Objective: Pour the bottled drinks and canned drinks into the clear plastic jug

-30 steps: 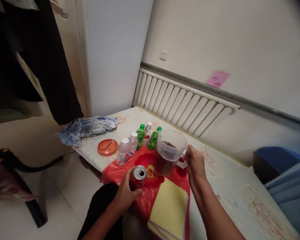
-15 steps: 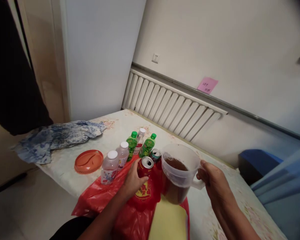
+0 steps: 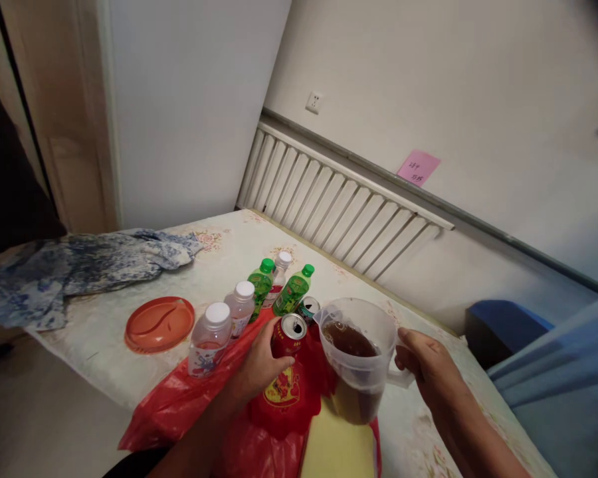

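I sit at a floral table [image 3: 144, 372] by a radiator [image 3: 339, 206]. My left hand [image 3: 256, 365] grips one red can [image 3: 289, 335]; my right hand [image 3: 426, 372] wraps the jug [image 3: 359, 358] handle. Beyond stand five bottles [image 3: 239, 309] and a second can [image 3: 307, 309].

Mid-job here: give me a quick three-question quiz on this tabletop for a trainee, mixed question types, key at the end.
1. True or false: the left hand is wrapped round the red can.
2. Which hand has the handle of the clear jug in its grip? A) left B) right hand C) neither
3. Fill in: the two bottles with green caps stand beyond the red can, and the orange lid lies to the ____ of the bottles.

Key: 1 true; 2 B; 3 left. The jug holds dark liquid and the can's top is open.
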### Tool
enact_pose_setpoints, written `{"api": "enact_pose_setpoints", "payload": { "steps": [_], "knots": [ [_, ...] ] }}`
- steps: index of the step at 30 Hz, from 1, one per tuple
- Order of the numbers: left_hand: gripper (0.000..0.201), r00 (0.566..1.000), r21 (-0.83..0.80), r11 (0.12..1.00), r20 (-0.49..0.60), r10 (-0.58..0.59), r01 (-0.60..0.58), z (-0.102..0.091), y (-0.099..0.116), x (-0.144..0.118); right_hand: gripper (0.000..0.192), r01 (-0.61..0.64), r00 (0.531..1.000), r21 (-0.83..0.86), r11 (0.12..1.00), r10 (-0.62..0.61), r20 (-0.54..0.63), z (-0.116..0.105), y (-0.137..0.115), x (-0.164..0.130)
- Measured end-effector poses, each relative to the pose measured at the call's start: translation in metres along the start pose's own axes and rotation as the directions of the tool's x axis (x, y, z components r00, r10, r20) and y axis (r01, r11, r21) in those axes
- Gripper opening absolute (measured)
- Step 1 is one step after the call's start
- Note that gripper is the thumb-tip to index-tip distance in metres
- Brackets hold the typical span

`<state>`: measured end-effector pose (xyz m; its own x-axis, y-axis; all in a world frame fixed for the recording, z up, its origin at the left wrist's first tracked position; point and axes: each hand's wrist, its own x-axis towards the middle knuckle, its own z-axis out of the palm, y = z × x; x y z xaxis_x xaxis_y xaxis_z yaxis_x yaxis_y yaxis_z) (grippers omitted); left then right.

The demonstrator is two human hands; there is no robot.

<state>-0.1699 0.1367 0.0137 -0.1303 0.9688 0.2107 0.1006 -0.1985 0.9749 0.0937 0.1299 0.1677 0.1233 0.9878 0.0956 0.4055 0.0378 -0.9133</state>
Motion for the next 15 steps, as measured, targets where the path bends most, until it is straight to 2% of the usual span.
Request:
{"api": "enact_pose_setpoints", "payload": {
  "steps": [9, 15],
  "knots": [
    [0.075, 1.000, -0.018, 1.000, 0.021, 0.007, -0.007, 0.005, -0.003, 0.001, 0.051, 0.017, 1.000, -0.094, 0.995, -0.016, 0.015, -0.007, -0.005, 0.001],
    [0.075, 0.999, -0.013, 1.000, 0.050, 0.023, -0.022, 0.009, -0.008, 0.002, 0.054, 0.058, 0.996, -0.164, 0.985, -0.047, 0.073, -0.013, -0.011, -0.004]
  ]
}}
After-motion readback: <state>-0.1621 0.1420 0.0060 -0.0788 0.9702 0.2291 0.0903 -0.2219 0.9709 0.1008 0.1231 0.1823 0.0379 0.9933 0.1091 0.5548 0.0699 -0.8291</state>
